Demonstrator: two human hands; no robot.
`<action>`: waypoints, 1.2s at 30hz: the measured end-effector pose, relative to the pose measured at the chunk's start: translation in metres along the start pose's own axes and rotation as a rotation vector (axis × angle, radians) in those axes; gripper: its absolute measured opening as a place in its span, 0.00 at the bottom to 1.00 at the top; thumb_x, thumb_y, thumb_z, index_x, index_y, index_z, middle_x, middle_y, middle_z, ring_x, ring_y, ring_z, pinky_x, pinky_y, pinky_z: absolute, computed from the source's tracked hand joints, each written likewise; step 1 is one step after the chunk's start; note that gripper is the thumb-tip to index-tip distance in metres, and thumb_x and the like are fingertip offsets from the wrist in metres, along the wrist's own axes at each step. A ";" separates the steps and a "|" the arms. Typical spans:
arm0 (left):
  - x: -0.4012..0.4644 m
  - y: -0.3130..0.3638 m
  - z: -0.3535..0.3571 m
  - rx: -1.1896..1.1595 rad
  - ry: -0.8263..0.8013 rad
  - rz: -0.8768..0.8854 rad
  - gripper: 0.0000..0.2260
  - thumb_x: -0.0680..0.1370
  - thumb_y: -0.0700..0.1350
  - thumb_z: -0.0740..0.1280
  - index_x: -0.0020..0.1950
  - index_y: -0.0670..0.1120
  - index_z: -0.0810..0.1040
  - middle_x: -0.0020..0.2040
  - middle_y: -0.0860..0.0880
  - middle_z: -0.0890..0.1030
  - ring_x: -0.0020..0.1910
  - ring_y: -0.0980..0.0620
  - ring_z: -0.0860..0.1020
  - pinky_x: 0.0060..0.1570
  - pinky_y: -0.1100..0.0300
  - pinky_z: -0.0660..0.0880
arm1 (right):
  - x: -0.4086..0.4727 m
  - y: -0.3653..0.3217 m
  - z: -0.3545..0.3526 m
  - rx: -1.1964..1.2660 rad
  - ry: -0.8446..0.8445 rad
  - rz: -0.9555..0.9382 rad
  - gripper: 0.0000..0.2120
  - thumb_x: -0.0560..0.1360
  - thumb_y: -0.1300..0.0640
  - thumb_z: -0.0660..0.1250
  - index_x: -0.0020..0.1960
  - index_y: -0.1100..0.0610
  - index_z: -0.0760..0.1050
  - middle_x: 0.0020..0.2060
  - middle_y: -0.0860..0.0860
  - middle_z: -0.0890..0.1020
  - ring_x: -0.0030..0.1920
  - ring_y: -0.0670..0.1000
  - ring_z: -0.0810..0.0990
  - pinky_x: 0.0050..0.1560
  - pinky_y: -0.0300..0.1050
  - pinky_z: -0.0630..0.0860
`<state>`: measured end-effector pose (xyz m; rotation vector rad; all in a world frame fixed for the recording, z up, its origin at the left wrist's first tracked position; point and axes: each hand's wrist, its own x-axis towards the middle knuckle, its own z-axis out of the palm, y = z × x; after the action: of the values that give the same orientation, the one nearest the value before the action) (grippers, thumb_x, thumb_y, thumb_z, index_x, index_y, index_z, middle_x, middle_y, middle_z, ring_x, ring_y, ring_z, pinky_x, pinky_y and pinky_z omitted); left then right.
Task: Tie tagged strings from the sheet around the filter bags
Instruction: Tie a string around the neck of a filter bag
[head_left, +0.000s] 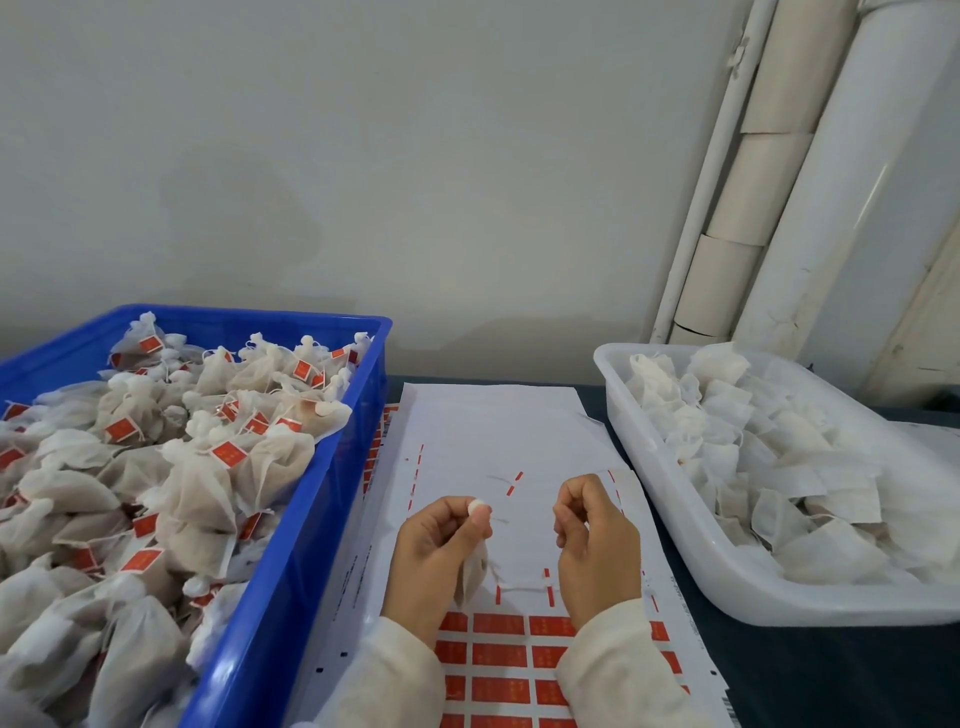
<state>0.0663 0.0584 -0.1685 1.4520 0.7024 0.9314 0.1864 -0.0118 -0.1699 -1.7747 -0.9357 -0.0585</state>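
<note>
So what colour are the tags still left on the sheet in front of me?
Red-orange tags, in rows on the white sheet, clearest in the head view.

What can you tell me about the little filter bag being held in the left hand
The filter bag is a small pouch of thin, off-white, slightly see-through mesh. The left hand pinches its gathered neck, so a small white tuft sticks up above the fingertips while the filled body hangs below the palm. It hangs above the tag sheet, between the blue crate and the white tray. Whether the thin string near it is already tied round the neck cannot be told.
</note>
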 end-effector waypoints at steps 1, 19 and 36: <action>-0.001 0.000 0.001 0.000 -0.010 0.005 0.05 0.76 0.44 0.64 0.41 0.46 0.77 0.37 0.49 0.79 0.40 0.51 0.78 0.42 0.66 0.76 | 0.000 0.000 0.000 -0.010 0.017 0.000 0.15 0.74 0.72 0.58 0.37 0.55 0.68 0.28 0.48 0.73 0.30 0.48 0.71 0.33 0.37 0.71; -0.001 0.004 -0.010 0.201 -0.014 0.039 0.06 0.76 0.46 0.65 0.40 0.47 0.76 0.32 0.53 0.77 0.36 0.55 0.76 0.38 0.67 0.73 | 0.010 0.003 -0.020 -0.118 0.026 -0.039 0.17 0.72 0.74 0.60 0.35 0.54 0.67 0.28 0.49 0.72 0.30 0.50 0.70 0.32 0.32 0.66; 0.001 0.019 -0.024 0.144 0.091 0.063 0.01 0.73 0.42 0.69 0.42 0.46 0.79 0.35 0.53 0.83 0.37 0.58 0.81 0.34 0.73 0.74 | -0.039 -0.035 -0.132 0.373 -0.426 0.125 0.10 0.70 0.57 0.64 0.41 0.65 0.71 0.30 0.57 0.78 0.27 0.49 0.75 0.27 0.37 0.72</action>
<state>0.0447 0.0693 -0.1505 1.5739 0.8083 1.0176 0.1896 -0.1381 -0.1047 -1.5141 -1.0516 0.5589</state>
